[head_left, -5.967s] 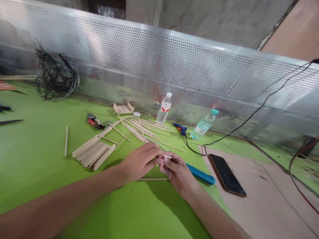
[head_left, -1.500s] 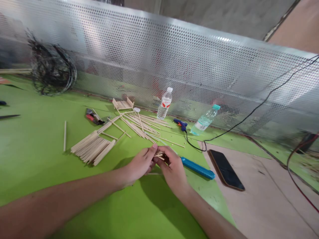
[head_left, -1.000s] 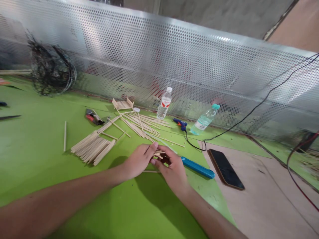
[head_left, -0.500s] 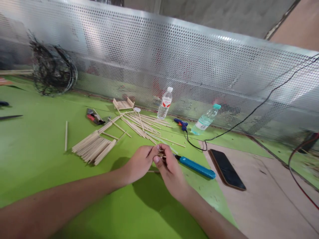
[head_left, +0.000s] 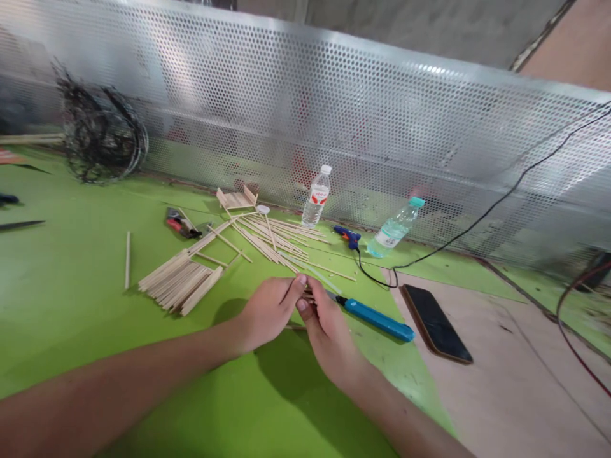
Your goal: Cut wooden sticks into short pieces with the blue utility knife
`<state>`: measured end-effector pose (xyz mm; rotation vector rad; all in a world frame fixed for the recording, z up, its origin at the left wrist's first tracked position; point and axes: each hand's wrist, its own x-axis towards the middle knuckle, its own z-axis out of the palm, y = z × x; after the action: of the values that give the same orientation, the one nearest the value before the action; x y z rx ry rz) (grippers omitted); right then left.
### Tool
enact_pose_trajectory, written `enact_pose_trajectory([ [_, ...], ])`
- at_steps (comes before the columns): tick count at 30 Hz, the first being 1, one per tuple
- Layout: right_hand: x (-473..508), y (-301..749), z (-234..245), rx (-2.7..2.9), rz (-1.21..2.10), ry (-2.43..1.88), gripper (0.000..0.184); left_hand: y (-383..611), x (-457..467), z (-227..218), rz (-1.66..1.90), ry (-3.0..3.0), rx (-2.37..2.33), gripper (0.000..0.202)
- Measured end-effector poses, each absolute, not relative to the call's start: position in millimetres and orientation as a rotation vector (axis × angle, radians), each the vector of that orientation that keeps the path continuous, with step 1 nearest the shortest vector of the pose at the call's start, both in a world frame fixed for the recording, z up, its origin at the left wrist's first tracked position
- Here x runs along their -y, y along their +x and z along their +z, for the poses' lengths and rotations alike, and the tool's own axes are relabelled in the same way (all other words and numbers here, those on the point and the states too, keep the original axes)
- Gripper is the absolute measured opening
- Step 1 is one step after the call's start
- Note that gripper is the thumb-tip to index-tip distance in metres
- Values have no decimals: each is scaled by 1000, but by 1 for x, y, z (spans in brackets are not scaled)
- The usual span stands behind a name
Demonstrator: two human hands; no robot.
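My left hand [head_left: 273, 310] and my right hand [head_left: 329, 327] meet over the green tabletop, both with fingers curled round a small bundle of wooden sticks [head_left: 309, 295]. Mostly the fingers hide the bundle; only short pieces show between the thumbs. Just right of my right hand lies a blue utility knife [head_left: 379, 319], its blade end close to the fingers. A single stick [head_left: 294, 327] rests on the table beneath the hands. Left of them is a flat panel of sticks [head_left: 184, 280] laid side by side, and beyond it a loose pile of sticks [head_left: 274, 238].
At the back stand a clear water bottle [head_left: 316, 197] and a tilted greenish bottle [head_left: 395, 228], with a blue glue gun [head_left: 347, 237] between. A phone [head_left: 436, 323] lies right. Pliers [head_left: 181, 224], a small stick frame [head_left: 238, 198] and coiled wire [head_left: 102, 130] sit left, before a perforated metal sheet [head_left: 267, 102].
Both hands stay together around the stick bundle. The left thumb has shifted slightly over it; otherwise the table things lie as before.
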<state>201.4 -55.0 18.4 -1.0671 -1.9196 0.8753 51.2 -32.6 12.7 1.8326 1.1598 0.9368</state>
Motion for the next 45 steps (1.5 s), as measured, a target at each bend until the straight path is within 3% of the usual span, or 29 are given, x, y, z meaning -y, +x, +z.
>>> enact_pose_trajectory([
  [6,51,205,18,1746,941,-1032,27,49,31,18,961,1810,-1074,61],
  [12,46,208,14,1533,1091,-1052,33,50,33,17,958,1700,-922,58],
  [20,42,207,17,1438,1177,-1032,35,45,32,16,924,1684,-1050,59],
  [31,35,214,8,1540,1079,-1024,23,41,28,14,772,2058,-1204,68],
  [38,37,216,10,1569,974,-998,8,41,31,16,753,1898,-1066,63],
  [45,39,217,9,1671,782,-893,20,44,33,8,762,1646,-973,65],
])
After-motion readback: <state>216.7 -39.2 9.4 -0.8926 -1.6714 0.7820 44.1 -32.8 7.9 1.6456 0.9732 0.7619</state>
